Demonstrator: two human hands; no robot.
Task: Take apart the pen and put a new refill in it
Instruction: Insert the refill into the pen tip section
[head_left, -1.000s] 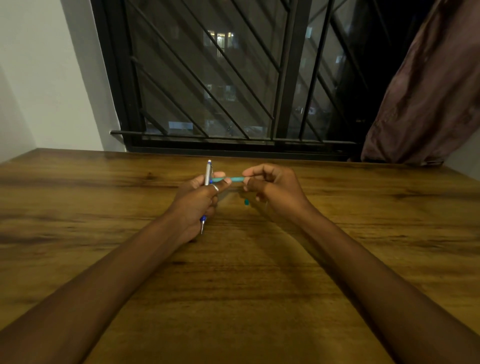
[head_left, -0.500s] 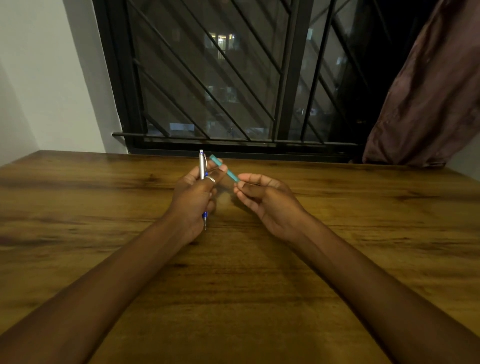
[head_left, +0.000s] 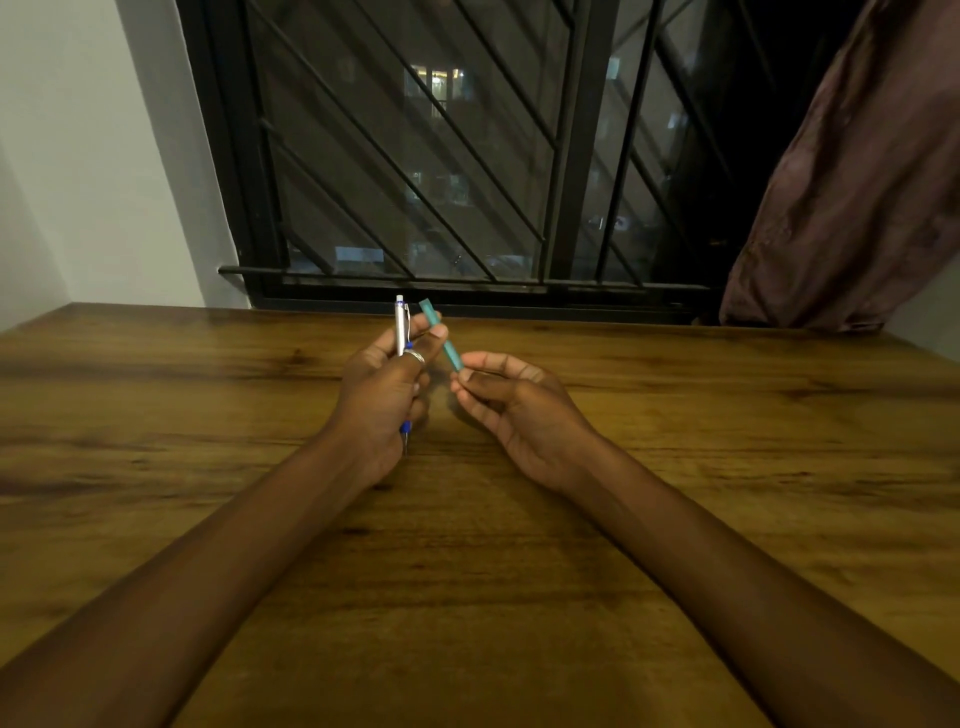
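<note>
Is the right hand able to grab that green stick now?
Probably yes. The right hand has its fingertips right at the lower end of the green stick, nothing between them. The left hand pinches its upper part beside the silver pen.

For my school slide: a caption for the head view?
Left hand holds silver pen and teal tube; right hand open beside it.

Bare forearms converge ahead. The left hand is curled round a silver pen held upright (a ring on one finger), its thumb pinching a teal tube too. The right hand lies palm up, fingers loosely curled, fingertips just beside that tube's lower end.
</note>
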